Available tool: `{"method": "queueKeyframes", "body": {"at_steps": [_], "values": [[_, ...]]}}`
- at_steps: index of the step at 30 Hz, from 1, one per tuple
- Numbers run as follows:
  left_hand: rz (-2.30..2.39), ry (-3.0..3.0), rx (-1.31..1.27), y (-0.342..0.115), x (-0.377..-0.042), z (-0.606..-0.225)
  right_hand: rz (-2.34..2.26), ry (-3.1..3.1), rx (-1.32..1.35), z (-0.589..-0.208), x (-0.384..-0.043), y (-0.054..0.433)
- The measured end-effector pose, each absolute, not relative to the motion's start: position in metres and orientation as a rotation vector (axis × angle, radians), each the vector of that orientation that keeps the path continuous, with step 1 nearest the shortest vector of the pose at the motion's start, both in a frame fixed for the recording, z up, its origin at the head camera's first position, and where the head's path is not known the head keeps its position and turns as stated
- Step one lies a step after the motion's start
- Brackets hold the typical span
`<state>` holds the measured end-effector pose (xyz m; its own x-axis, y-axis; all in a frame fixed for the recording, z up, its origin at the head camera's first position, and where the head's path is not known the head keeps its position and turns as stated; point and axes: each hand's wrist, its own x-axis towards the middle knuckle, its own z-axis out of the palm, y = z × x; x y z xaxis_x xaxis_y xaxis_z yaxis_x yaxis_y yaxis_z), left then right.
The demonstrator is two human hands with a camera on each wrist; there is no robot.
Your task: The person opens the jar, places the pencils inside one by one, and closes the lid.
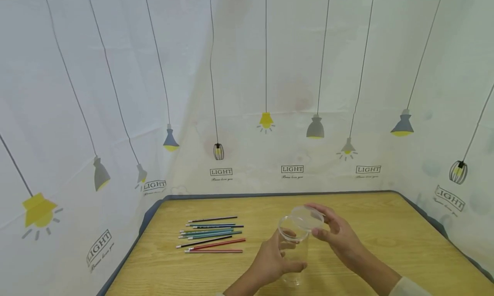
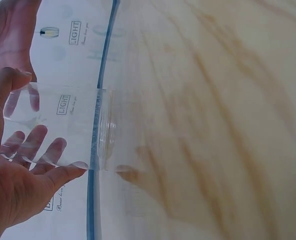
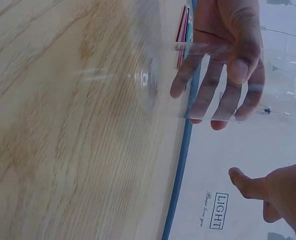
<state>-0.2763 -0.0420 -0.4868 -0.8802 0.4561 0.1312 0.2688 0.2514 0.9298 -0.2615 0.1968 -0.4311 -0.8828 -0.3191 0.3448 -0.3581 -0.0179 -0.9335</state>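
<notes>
One clear cup (image 1: pixel 299 252) in the left hand (image 1: pixel 270 261), one lid (image 1: pixel 307 219) in the right hand (image 1: pixel 341 238)

The left hand is curved round the side of the cup, thumb on the near side and fingers spread along the far side, where they show through the clear wall. The cup is upright over the near part of the wooden table (image 1: pixel 370 231), right of the middle, with its mouth up; whether its base touches the wood, I cannot tell. The right hand pinches the round, see-through lid by its right edge, between thumb and fingers. The lid overlaps the far right side of the cup's mouth in the head view, leaving it partly uncovered; I cannot tell if the two touch. A pale sleeve (image 1: pixel 409 287) covers the right forearm.

Left of the cup and well apart from it, a bunch of pencils (image 1: pixel 210 234) lies side by side on the table, black, blue, green and red, white ends to the left. Behind stands a pale cloth (image 1: pixel 247 64) printed with hanging lamps (image 1: pixel 315 128).
</notes>
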Motion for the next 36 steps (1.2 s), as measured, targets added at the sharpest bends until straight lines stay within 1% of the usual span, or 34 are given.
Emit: {"method": "queueKeyframes", "body": {"at_steps": [14, 23, 30, 36], "values": [[1.716, 2.337, 0.702, -0.041, -0.276, -0.486, 2.079, -2.157, 0.610, -0.438, -0.264, 0.222], [1.731, 2.327, 0.691, -0.041, -0.276, -0.489, 1.973, -2.205, 0.450, -0.452, -0.273, 0.247], [1.731, 2.315, 0.683, -0.042, -0.276, -0.488, 1.982, -2.196, 0.399, -0.460, -0.277, 0.267], [1.724, 2.330, 0.676, -0.041, -0.275, -0.488, 1.786, -2.337, 0.232, -0.465, -0.280, 0.286]]}}
